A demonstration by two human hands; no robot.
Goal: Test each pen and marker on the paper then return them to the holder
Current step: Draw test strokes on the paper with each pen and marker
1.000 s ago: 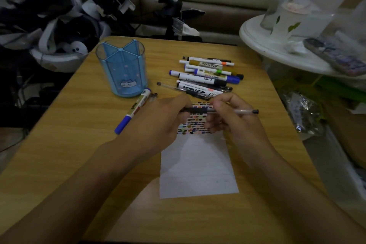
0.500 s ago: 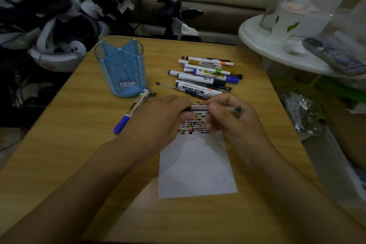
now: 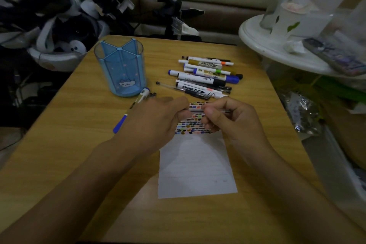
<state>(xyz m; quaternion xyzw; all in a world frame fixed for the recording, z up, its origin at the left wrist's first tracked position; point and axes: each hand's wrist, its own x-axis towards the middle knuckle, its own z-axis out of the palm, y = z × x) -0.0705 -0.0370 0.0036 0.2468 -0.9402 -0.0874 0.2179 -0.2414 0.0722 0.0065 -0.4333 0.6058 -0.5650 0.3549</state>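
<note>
Far left on the worktop (image 3: 79, 117), the blue holder (image 3: 120, 69) stands empty, a blue-capped marker (image 3: 130, 111) lying just beside it. Over the paper (image 3: 196, 164), my left hand (image 3: 158, 119) and right hand (image 3: 231, 117) each pinch an end of a thin pen (image 3: 198, 110). I judge a jerky pull on the cap could flick ink or skid the sheet. Untested pens (image 3: 206, 77) piled beyond could roll if bumped.

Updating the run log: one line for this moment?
hands: left, right both grip pen | over paper | holder empty
</note>
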